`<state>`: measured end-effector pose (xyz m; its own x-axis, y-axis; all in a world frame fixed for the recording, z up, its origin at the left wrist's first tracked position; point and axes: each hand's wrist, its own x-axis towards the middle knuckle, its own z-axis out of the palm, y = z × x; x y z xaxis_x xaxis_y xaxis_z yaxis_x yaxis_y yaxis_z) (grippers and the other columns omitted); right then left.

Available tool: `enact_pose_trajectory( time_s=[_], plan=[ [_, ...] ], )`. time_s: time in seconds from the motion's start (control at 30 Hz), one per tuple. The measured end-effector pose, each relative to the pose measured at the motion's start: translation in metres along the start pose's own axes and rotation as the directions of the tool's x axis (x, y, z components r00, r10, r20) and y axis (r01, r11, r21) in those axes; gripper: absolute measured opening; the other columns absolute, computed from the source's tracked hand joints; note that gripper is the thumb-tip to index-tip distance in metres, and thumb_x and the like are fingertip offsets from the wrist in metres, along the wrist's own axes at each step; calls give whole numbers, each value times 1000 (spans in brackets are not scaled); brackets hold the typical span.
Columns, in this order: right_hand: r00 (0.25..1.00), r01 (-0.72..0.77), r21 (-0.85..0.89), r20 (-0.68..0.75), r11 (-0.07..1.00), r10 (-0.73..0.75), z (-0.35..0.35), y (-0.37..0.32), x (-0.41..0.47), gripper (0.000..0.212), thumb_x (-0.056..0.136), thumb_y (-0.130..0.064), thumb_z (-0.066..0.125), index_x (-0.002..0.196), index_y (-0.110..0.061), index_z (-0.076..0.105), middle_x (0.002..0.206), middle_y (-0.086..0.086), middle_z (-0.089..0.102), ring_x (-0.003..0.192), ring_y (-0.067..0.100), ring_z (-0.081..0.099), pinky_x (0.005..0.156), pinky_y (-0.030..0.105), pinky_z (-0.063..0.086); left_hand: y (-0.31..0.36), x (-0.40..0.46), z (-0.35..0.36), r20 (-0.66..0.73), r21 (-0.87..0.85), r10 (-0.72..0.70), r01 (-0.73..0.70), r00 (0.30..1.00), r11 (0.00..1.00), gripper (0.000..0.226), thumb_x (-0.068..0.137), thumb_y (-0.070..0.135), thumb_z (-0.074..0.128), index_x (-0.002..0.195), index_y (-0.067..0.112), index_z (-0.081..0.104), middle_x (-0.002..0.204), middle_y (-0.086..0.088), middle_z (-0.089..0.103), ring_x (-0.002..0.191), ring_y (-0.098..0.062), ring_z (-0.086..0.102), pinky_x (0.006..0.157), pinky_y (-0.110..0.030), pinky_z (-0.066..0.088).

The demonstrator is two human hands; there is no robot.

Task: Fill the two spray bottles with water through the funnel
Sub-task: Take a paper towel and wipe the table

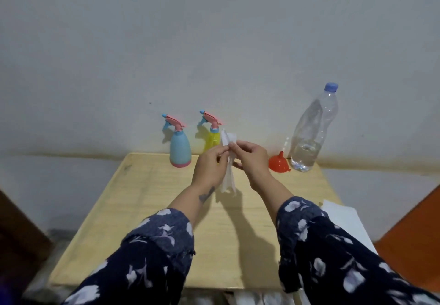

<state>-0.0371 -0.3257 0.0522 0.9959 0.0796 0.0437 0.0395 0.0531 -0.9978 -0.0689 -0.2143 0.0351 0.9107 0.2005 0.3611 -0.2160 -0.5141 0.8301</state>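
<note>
A blue spray bottle (180, 148) and a yellow spray bottle (212, 138) stand capped with pink trigger heads at the table's far edge. An orange funnel (279, 162) lies mouth-down beside a large clear water bottle (312, 135) with a blue cap, about a quarter full. Above the middle of the table my left hand (209, 167) and my right hand (252, 159) both pinch a folded white tissue (228, 161) that hangs down between them. My hands partly hide the yellow bottle's base.
The light wooden table (152, 209) stands against a pale wall. A white sheet of paper (345, 221) lies at its right edge, and an orange-brown surface (414, 238) sits further right. A dark object stands at the lower left.
</note>
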Motion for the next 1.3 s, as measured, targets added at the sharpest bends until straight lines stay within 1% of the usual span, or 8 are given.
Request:
enact_pose_trajectory(
  time_s=[0.2, 0.33, 0.43, 0.63, 0.73, 0.93, 1.13, 1.3],
  plan=[
    [1000, 4, -83, 3, 997, -3, 13, 3, 5, 18, 93, -18, 57, 91, -7, 70, 80, 9, 65, 78, 25, 62, 78, 48, 57, -5, -8, -17, -212, -99, -164, 145, 963, 984, 16, 91, 23, 66, 105, 25, 73, 94, 10, 69, 80, -5, 62, 65, -7, 45],
    [988, 140, -199, -41, 970, -151, 22, 8, 4, 18, 94, -14, 46, 103, -28, 52, 64, -3, 56, 54, 7, 52, 50, 24, 43, -14, -15, -35, -309, -53, -177, 169, 934, 984, 26, 84, 14, 72, 106, 28, 70, 80, 17, 58, 57, -2, 46, 56, -7, 41],
    [976, 204, -327, -1, 923, -216, 28, 12, 6, 21, 97, -15, 40, 90, -33, 48, 69, -3, 55, 49, 9, 44, 46, 24, 35, -25, -16, -51, -315, -20, -172, 175, 933, 984, 33, 85, 10, 71, 114, 26, 68, 92, 17, 59, 58, -4, 44, 56, -5, 41],
    [972, 230, -464, 60, 855, -229, 41, 29, 16, 35, 91, -1, 37, 93, -29, 58, 83, -7, 62, 63, 11, 52, 57, 28, 39, -59, -10, -78, -207, 25, -278, 290, 938, 957, 36, 88, 7, 65, 120, 25, 66, 119, 7, 61, 88, -19, 61, 83, -29, 52],
    [975, 218, -512, 150, 831, -164, 48, 51, 23, 48, 81, 12, 34, 88, -23, 66, 95, -3, 66, 90, 15, 60, 69, 25, 38, -92, -9, -89, -126, 45, -335, 343, 934, 938, 33, 92, 7, 60, 120, 22, 66, 118, 9, 58, 108, -23, 60, 87, -24, 46],
    [976, 112, -728, 207, 676, 61, 80, 107, 37, 36, 89, 2, 43, 118, -7, 63, 125, 10, 61, 119, 24, 54, 94, 23, 36, -157, -3, -96, 46, 174, -458, 445, 888, 878, 47, 77, 47, 75, 119, 32, 59, 120, 13, 57, 105, -17, 61, 90, -38, 52],
    [952, 122, -848, 247, 516, 181, 104, 145, 61, 42, 86, 3, 48, 127, -4, 57, 116, 17, 51, 108, 33, 55, 87, 22, 33, -212, 15, -83, 150, 500, -408, 286, 901, 817, 64, 77, 59, 68, 131, 32, 48, 130, 10, 52, 118, -15, 50, 97, -38, 43],
    [949, 171, -891, 263, 421, 171, 109, 157, 72, 34, 87, 1, 45, 119, 2, 58, 113, 19, 46, 98, 39, 55, 83, 39, 44, -236, 36, -82, 238, 670, -384, 136, 892, 730, 60, 90, 46, 57, 144, 28, 39, 143, 4, 41, 132, -20, 33, 103, -41, 32]
  ],
)
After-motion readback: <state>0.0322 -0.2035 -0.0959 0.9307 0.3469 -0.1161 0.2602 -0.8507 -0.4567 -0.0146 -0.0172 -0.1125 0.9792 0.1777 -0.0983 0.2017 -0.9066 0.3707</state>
